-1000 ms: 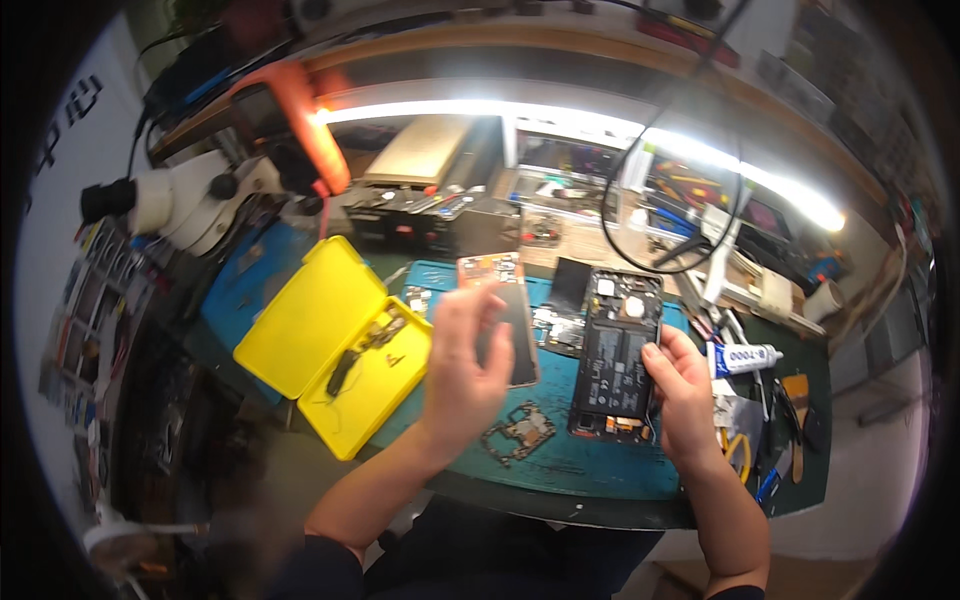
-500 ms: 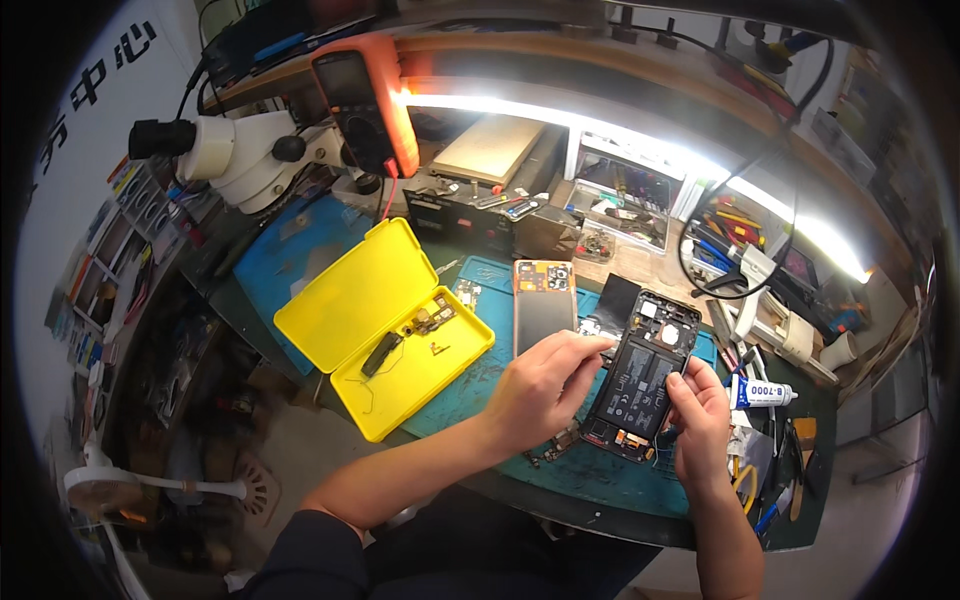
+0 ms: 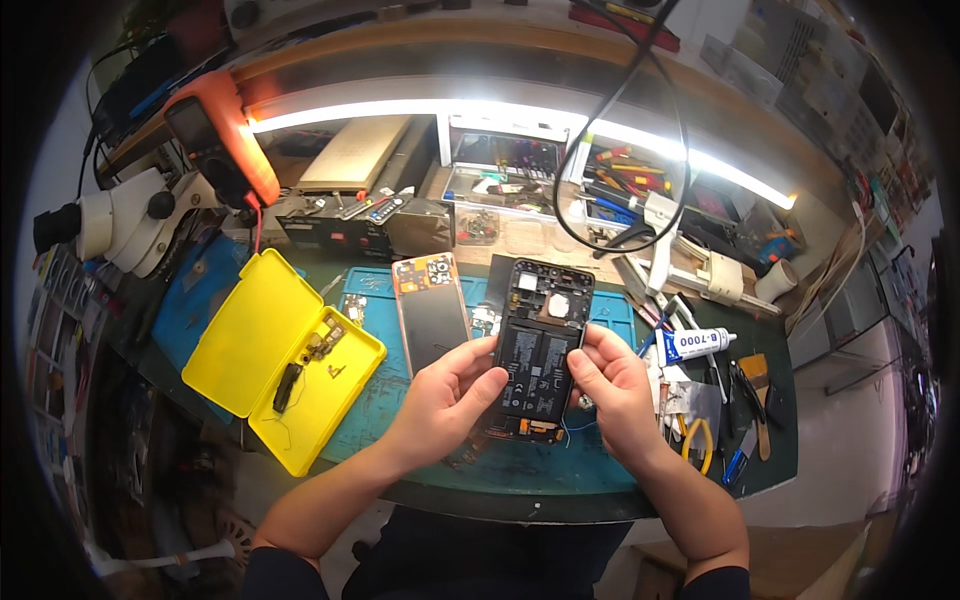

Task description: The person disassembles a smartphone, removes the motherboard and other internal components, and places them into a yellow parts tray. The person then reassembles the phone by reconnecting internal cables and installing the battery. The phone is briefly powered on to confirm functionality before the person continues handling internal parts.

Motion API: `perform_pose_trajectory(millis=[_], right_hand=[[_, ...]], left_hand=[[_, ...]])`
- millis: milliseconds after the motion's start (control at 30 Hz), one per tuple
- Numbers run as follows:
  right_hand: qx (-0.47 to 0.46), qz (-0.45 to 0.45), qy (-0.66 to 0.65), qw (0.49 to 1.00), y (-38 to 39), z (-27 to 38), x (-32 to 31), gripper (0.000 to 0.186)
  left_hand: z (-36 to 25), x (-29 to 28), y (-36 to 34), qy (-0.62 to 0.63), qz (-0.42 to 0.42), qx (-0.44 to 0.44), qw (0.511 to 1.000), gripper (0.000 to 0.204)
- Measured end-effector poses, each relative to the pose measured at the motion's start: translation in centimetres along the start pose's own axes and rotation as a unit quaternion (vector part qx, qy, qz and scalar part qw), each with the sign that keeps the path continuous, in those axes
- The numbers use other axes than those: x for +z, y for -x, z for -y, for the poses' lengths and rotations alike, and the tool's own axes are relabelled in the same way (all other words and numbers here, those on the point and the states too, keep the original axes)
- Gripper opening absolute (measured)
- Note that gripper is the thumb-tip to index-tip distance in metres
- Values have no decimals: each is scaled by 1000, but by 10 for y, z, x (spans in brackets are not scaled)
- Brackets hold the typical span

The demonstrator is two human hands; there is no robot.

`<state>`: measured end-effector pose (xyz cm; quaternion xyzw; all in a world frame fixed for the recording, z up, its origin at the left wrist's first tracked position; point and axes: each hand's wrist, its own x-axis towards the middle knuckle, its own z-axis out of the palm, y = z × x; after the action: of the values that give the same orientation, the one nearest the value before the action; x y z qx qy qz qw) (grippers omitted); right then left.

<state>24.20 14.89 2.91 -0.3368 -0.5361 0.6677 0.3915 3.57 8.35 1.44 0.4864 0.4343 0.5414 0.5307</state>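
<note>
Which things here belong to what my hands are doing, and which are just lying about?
In use:
Opened phone, held between left hand and right hand

Apparently just lying or standing about:
Yellow case, open, small parts inside
Orange-edged phone panel, perhaps related
Blue-and-white tube
Multimeter
Microscope

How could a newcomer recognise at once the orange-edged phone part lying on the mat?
Right of the open yellow box stretches a blue-green mat. On it, just beyond the left hand, lies a flat dark panel. Its orange rim and orange top end set it apart from the black phone held to its right.
</note>
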Motion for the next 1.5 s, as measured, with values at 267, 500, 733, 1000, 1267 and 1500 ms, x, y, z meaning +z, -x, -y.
perform_pose_trajectory(millis=[267,500,733,1000,1267,1500], right_hand=[[7,1,12,1000,0,0,1,38],[2,8,-15,1000,0,0,-1,36],[10,11,-17,1000,-1,0,-1,35],[5,5,-22,1000,-1,2,0,36],[15,47,-77,996,-3,3,-6,49],[1,57,-59,997,-2,4,-4,41]], left_hand=[[-2,-2,1,40,34,-30,998,43],[-7,-1,1,49,47,-41,997,46],[-7,0,0,43,47,-40,997,48],[-9,0,0,51,51,-40,997,49],[-9,-3,1,74,17,-3,997,53],[-18,-7,2,155,-121,133,971,55]])
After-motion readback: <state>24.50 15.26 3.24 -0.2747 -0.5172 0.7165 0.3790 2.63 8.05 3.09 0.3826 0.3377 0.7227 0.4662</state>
